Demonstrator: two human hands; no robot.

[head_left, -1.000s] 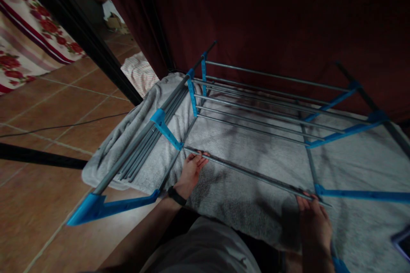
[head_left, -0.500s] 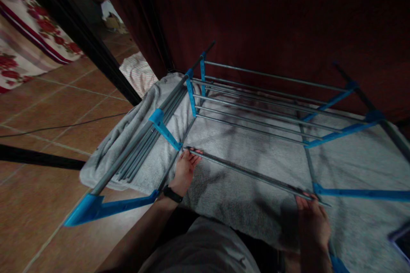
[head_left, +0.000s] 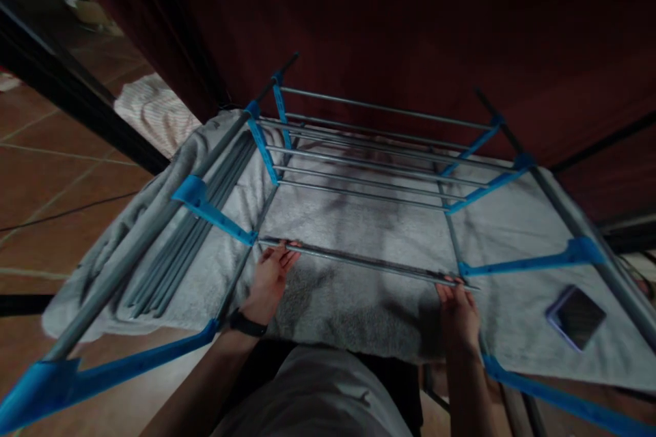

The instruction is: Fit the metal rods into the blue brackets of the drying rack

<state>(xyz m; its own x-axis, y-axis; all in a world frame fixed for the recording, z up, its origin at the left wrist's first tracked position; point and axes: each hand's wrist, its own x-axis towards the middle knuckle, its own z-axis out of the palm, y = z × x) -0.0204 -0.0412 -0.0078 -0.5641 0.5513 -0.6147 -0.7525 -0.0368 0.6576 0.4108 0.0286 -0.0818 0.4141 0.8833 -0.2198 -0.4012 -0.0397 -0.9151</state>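
Observation:
A thin grey metal rod (head_left: 359, 261) runs crosswise in front of me, between the two sides of a rack frame with blue plastic brackets (head_left: 220, 213). My left hand (head_left: 271, 272) grips the rod near its left end, close to the tip of a blue bracket. Near the other end, my right hand (head_left: 458, 304) holds the same rod, whose right tip pokes out past the fingers, below another blue bracket (head_left: 533, 261). Farther back, several grey crossbars (head_left: 369, 164) are fitted between the blue brackets.
A grey blanket (head_left: 338, 314) lies under the rack. Several loose grey rods (head_left: 189, 239) rest on it at left, and a phone (head_left: 577, 316) at right. A dark red curtain (head_left: 384, 20) hangs behind. Tiled floor (head_left: 56, 184) and a cable (head_left: 66, 214) show at far left.
My view has swung to the right, so the rack appears farther left and the whole phone shows. Both hands keep hold of the rod, its left end now close to the left bracket's tip.

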